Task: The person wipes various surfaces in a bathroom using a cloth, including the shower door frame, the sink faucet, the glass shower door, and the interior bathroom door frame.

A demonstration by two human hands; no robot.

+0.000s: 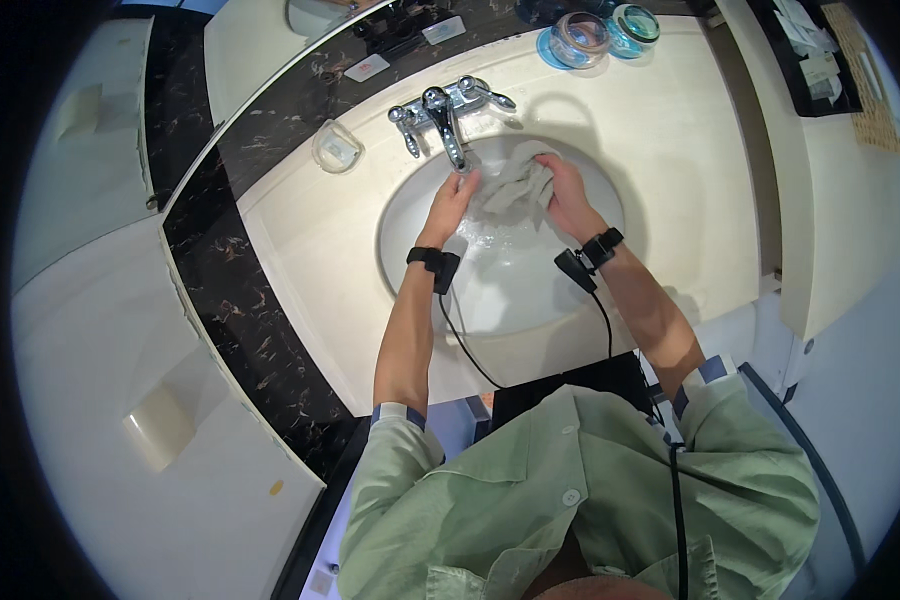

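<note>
A wet, light grey cloth (520,190) is bunched up over the far part of the white oval sink (420,265). My right hand (572,200) grips its right side, thumb and fingers closed on the fabric. Just under the spout of the chrome faucet (440,115) is my left hand (450,208), its fingers bent together beside the cloth's left edge. Something clear seems to show at those fingertips, but I cannot make out what it is. Water splashes on the basin below the cloth. Both wrists wear black bands with small cabled devices.
Left of the faucet stands a small clear dish (337,147) on the cream counter (680,180). Two bluish glass jars (580,42) sit at the back right. A dark marble ledge (235,290) borders the left, and a black tray (815,60) with packets lies far right.
</note>
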